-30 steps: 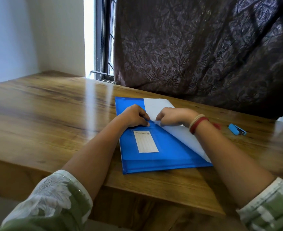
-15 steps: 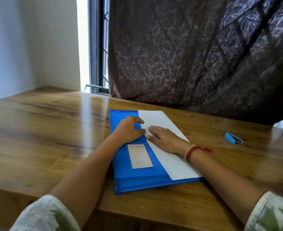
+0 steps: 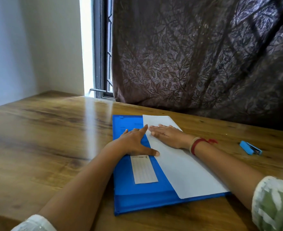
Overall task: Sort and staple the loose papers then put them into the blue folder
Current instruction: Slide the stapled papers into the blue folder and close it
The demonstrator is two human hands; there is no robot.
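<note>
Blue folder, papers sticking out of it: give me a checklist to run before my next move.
1. Left hand flat on the blue folder, steadying it: ok.
2. Right hand flat on the papers: ok.
3. Papers fully inside the folder: not ok, a wide strip shows along the right.
4. Papers stapled: cannot tell, no staple visible.
5. Stapler apart from the folder, on the table: ok.
</note>
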